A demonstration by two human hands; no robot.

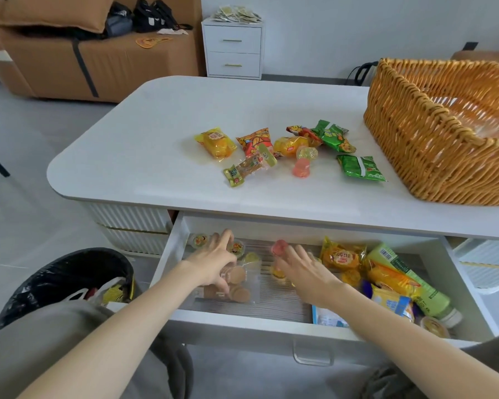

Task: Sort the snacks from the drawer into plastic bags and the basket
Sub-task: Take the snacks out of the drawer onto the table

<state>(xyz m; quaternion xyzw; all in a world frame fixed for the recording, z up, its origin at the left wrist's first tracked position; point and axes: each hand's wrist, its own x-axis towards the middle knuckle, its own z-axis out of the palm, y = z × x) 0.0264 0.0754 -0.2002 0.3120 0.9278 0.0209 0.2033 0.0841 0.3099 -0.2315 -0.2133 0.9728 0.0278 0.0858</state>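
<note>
The open white drawer (242,318) under the table holds clear biscuit packets (239,293), jelly cups (199,240), a yellow cake packet (342,257), a green bottle (409,280) and a blue-yellow packet (392,305). My left hand (213,263) reaches in over the biscuit packets, fingers stretched toward the jelly cups at the back. My right hand (303,269) pinches a pink jelly cup (280,246) between thumb and forefinger. On the white table (127,145) lie several snacks: a yellow cake pack (216,141), green packets (360,168), another pink jelly cup (300,168). The wicker basket (432,145) stands at the right.
Clear plastic bags (478,116) lie inside the basket. A bin lined with a black bag (69,283) stands on the floor left of the drawer. Behind the table are a brown sofa (98,61) and a small white cabinet (232,50).
</note>
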